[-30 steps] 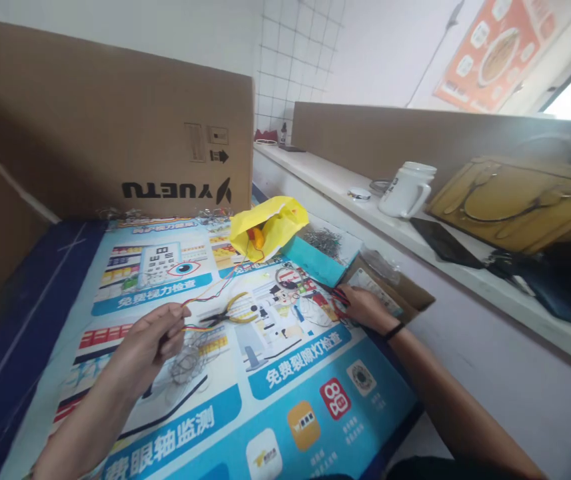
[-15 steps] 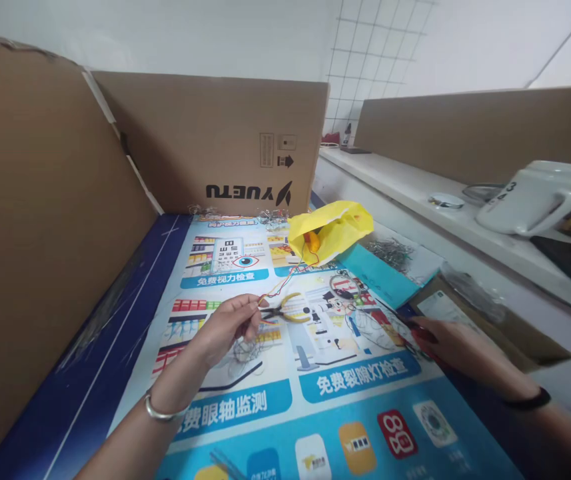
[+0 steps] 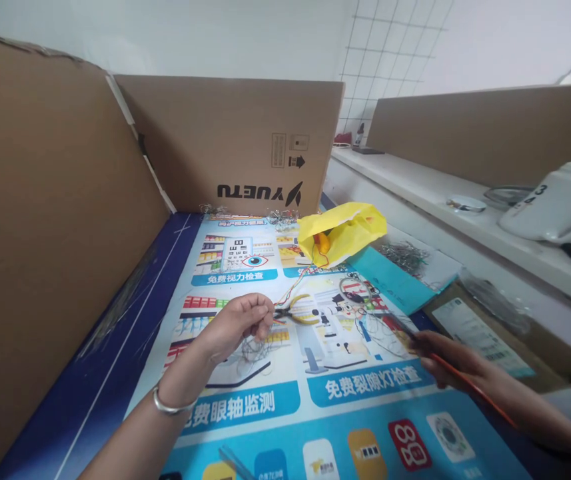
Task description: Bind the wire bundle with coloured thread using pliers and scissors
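Note:
My left hand [image 3: 245,317] is closed in a pinch on thin red and yellow threads [image 3: 290,289]. They run back to an orange-yellow bundle [image 3: 322,243] in the mouth of a yellow bag [image 3: 350,230]. Beside those fingertips, yellow-handled pliers [image 3: 301,312] lie on the printed sheet. My right hand [image 3: 458,363], off to the right, is wrapped around a slim tool with a red-orange handle [image 3: 472,385]. Its dark, narrow tip points away to the upper left; blur hides the exact kind. Loops of thin wire [image 3: 255,348] lie under and beyond my left hand.
Cardboard walls [image 3: 235,133] stand behind and at left. At right are a blue flap [image 3: 395,283], tangled wire pieces [image 3: 405,257], and a brown packet [image 3: 485,333]. A white mug [image 3: 550,203] stands on the ledge [image 3: 430,190]. A wire coil [image 3: 355,289] lies on the sheet.
My right hand has turned, bringing the tool's red-orange handle into clearer sight. The view has shifted slightly left, while my left hand keeps its pinch beside the pliers.

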